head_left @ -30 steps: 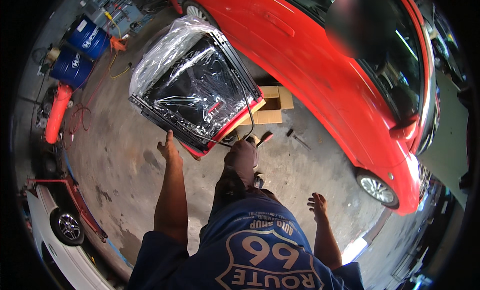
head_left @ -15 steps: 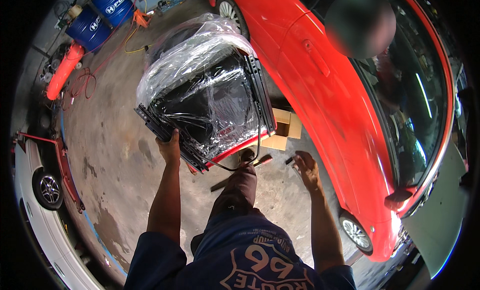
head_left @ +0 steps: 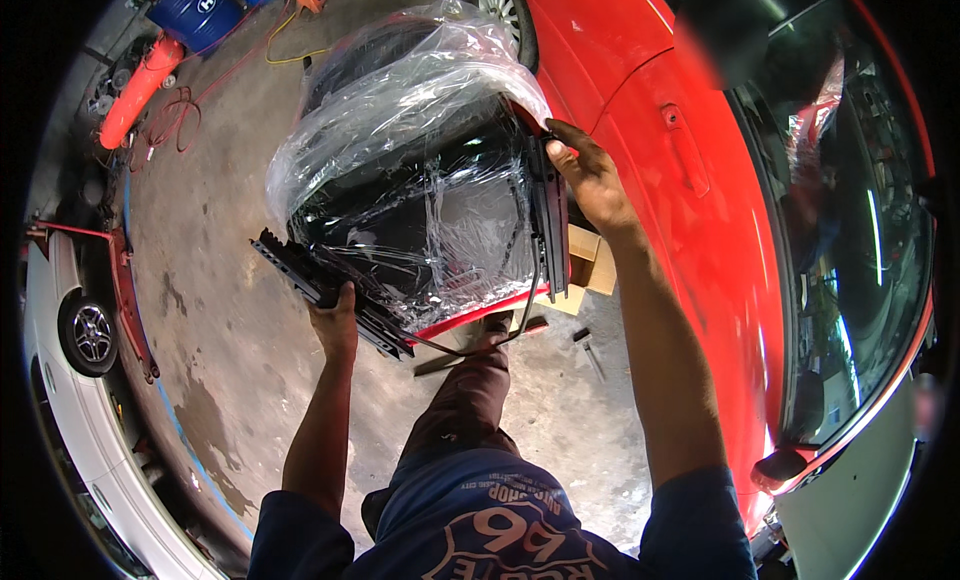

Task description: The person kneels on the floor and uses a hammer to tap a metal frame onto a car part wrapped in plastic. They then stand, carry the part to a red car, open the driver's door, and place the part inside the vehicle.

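A car seat lies tipped in front of me, its black underside up and clear plastic film bunched over its far part. Two black seat rails run along its sides. Around the left seat rail, near its middle, my left hand is closed. My right hand is at the far end of the right seat rail, its thumb and fingers bent round it by the film's edge. A thin black bar curves off the seat's near side.
A red car stands close on the right. An open cardboard box and a dark-headed tool lie on the floor beside it. A white car and red jack are at left; blue drums stand farther back.
My right hand has moved up and away from over the floor tool to the right seat rail. My left hand keeps its hold. The view has shifted slightly.
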### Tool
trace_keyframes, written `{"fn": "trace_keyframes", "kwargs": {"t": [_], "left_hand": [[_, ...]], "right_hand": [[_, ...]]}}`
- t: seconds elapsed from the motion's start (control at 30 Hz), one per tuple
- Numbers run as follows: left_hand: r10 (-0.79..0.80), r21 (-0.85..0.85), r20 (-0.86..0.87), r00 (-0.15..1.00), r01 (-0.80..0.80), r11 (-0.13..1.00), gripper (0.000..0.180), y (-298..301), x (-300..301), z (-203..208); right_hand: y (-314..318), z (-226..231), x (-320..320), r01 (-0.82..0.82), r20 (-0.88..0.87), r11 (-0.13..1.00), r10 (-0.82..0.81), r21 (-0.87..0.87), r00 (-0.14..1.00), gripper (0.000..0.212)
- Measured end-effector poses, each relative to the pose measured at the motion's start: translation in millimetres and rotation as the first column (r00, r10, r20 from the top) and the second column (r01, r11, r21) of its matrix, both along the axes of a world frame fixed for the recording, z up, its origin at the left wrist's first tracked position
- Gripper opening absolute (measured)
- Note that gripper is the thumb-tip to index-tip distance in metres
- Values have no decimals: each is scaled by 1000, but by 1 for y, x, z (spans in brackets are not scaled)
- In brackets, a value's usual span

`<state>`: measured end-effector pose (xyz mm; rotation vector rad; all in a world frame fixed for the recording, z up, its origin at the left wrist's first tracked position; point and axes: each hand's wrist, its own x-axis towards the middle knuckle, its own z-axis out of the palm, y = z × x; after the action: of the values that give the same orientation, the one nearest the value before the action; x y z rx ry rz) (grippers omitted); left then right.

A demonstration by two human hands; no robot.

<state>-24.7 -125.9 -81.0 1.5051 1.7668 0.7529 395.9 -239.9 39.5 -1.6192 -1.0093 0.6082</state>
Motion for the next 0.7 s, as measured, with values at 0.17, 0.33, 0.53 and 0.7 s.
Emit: {"fn": "trace_keyframes", "kwargs": {"t": [0.17,0.33,0.53,0.7], "left_hand": [[-41,34,160,986,36,999,97,-5,4,5],[-47,28,296,954,41,999,89,-7,9,11],[-38,-24,399,916,52,998,87,0,4,3],[7,-24,409,912,4,1000,80,4,-3,-14]], "right_hand": [[9,-9,7,-88,60,995,91,-55,994,45],[8,-19,4,-99,46,995,98,21,994,42],[3,-25,-10,23,171,1000,-21,-10,985,46],[10,-46,-6,56,218,998,-59,20,974,47]]}}
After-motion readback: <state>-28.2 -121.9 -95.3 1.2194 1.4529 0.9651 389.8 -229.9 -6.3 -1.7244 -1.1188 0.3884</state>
